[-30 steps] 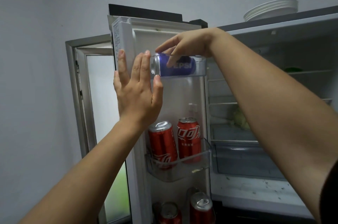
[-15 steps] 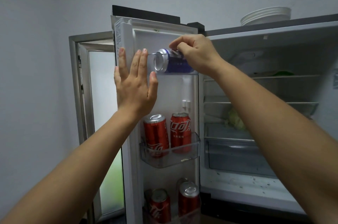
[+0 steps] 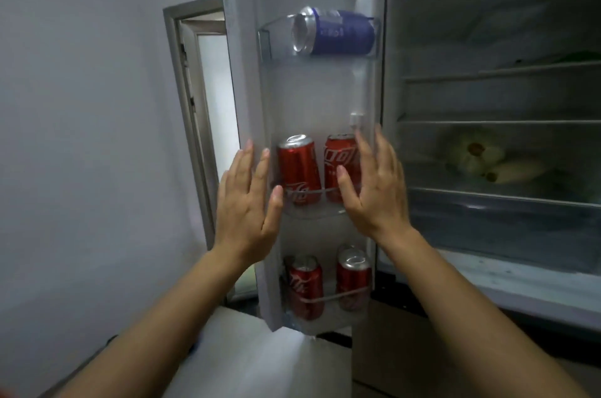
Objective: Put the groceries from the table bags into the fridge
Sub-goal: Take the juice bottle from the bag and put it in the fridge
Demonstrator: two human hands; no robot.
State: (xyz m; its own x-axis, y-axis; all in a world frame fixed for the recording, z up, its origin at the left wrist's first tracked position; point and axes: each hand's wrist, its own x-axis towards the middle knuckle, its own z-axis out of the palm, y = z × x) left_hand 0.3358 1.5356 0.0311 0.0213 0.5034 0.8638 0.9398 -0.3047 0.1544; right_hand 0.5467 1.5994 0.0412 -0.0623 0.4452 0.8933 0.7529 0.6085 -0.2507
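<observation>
Left hand (image 3: 247, 212): fingers spread, palm forward, grasping nothing, at door edge. Right hand (image 3: 374, 192): fingers spread, empty, in front of middle door bin (image 3: 312, 209), overlapping right red can (image 3: 338, 166). Left red can (image 3: 297, 168) upright between hands. Blue can (image 3: 338, 32) at 12 o'clock from hands: on its side in top door bin (image 3: 270, 39), lid toward 9 o'clock. Two more red cans (image 3: 305, 287) upright in bottom bin, 6 o'clock. Open fridge interior (image 3: 487, 104) at 3 o'clock; pale vegetables (image 3: 478, 153) on shelf.
</observation>
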